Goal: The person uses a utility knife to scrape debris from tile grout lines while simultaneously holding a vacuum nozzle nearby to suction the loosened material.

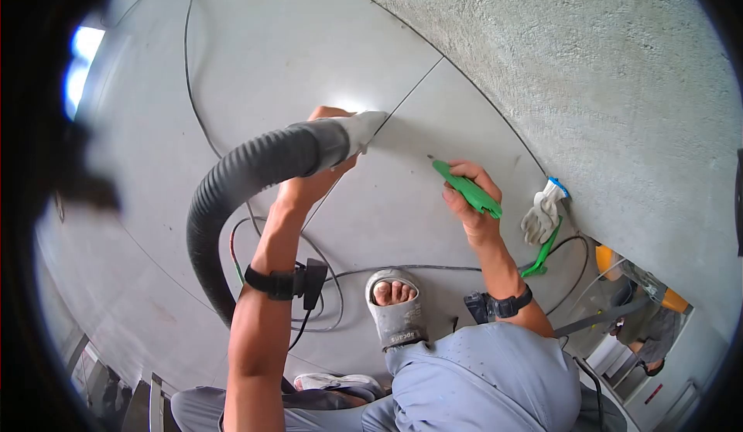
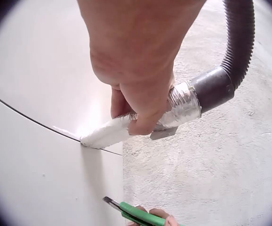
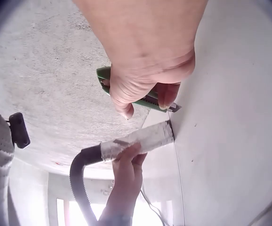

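My left hand (image 1: 313,180) grips a pale, tape-wrapped nozzle (image 1: 362,130) fitted to a black ribbed hose (image 1: 224,192). In the left wrist view the nozzle's tip (image 2: 91,140) rests at the dark seam between two grey tiles, the fingers (image 2: 145,123) around its body. My right hand (image 1: 476,200) holds a green utility knife (image 1: 468,191), blade out, above the tile to the right of the seam. In the right wrist view the knife's blade (image 3: 174,107) points past the fingertips, a little above the nozzle (image 3: 145,140).
White gloves (image 1: 544,214) with a blue cuff lie by the rough wall (image 1: 604,68), beside a green tool (image 1: 544,252). A dark cable (image 1: 433,266) crosses the floor. A sandaled foot (image 1: 396,308) stands between the arms. Another person's leg (image 1: 658,335) shows at lower right.
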The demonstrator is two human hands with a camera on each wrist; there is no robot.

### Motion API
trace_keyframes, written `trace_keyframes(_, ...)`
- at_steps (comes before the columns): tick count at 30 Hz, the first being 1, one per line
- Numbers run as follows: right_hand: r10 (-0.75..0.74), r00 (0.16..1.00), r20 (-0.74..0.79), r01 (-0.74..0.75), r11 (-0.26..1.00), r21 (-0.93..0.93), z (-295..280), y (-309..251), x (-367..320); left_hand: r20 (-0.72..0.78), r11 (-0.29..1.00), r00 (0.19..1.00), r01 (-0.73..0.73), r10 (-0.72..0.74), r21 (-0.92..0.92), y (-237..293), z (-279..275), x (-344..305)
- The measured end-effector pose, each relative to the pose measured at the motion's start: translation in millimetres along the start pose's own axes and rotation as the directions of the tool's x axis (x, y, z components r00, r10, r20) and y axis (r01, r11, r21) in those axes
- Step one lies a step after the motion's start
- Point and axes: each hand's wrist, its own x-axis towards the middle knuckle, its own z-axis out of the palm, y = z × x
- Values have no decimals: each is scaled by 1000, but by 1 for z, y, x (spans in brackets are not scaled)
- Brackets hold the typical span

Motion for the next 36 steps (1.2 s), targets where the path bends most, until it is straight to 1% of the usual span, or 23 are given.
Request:
trace_keyframes(1, 0, 1000, 1, 0, 1000, 1, 0, 1, 7, -2, 1000, 1000, 21, -21, -1, 4, -5, -4)
trace_keyframes(3, -93, 993, 69, 103, 982, -161, 0, 3, 31, 1, 999, 999, 45, -45, 2, 8, -9, -4)
trace_keyframes(4, -97, 993, 71, 107, 981, -165, 3, 0, 46, 8, 998, 998, 65, -65, 4, 9, -9, -4)
trace_keyframes(6, 53, 997, 60, -57, 996, 63, 10, -8, 74, -10, 999, 999, 50, -50, 1, 3, -12, -10)
trace_keyframes(7, 56, 997, 62, -59, 997, 58, 9, -8, 86, -27, 999, 999, 41, -41, -1, 0, -15, -16)
trace_keyframes(10, -71, 978, 199, 105, 980, -168, 15, -10, 114, -53, 993, 992, 116, -114, 36, 1, -29, -39)
trace_keyframes(11, -70, 975, 210, 106, 980, -168, 20, -12, 118, -63, 992, 991, 123, -121, 36, 1, -33, -47)
trace_keyframes(13, -123, 953, 275, 213, 921, -325, 27, -16, 124, -101, 986, 981, 164, -165, -19, 1, -39, -60)
trace_keyframes(14, -118, 948, 295, 216, 920, -328, 32, -18, 125, -112, 985, 979, 169, -171, -24, -1, -43, -68)
trace_keyframes(15, -174, 933, 315, 296, 871, -394, 33, -19, 125, -120, 984, 977, 176, -178, -28, -1, -45, -70)
trace_keyframes(16, -229, 912, 341, 372, 811, -452, 37, -19, 124, -131, 984, 975, 177, -180, -37, 1, -48, -73)
trace_keyframes(20, -237, 893, 382, 406, 791, -458, 56, -20, 110, -162, 964, 952, 243, -259, -111, 10, -67, -87)
trace_keyframes(21, -254, 880, 402, 437, 764, -474, 62, -20, 105, -226, 957, 934, 248, -278, -152, 17, -74, -88)
trace_keyframes(23, -270, 863, 427, 470, 738, -485, 73, -20, 94, -320, 901, 863, 290, -392, -321, 33, -96, -84)
trace_keyframes(25, -307, 824, 476, 516, 752, -410, 81, -19, 85, -404, 909, 829, 271, -388, -317, 37, -121, -86)
trace_keyframes(26, -312, 811, 495, 530, 751, -394, 90, -19, 76, -448, 913, 817, 216, -363, -345, 33, -129, -92)
trace_keyframes(27, -314, 806, 501, 534, 751, -389, 102, -19, 65, -455, 914, 813, 216, -363, -343, 35, -137, -101)
trace_keyframes(29, -284, 785, 550, 569, 683, -458, 124, -19, 44, -413, 881, 797, 295, -441, -370, 40, -156, -116)
trace_keyframes(30, -272, 795, 542, 563, 665, -491, 132, -20, 39, -462, 933, 812, 284, -357, -222, 28, -162, -130)
trace_keyframes(31, -274, 791, 548, 567, 665, -486, 138, -20, 35, -468, 933, 808, 285, -358, -221, 23, -167, -142)
trace_keyframes(33, -257, 783, 566, 527, 757, -386, 146, -20, 25, -462, 847, 739, 279, -491, -454, 22, -173, -162)
trace_keyframes(34, -260, 782, 566, 532, 751, -391, 156, -19, 16, -463, 847, 741, 271, -487, -457, 21, -176, -167)
trace_keyframes(36, -184, 722, 667, 474, 833, -283, 177, -16, -6, -492, 774, 676, 190, -550, -604, 20, -179, -173)
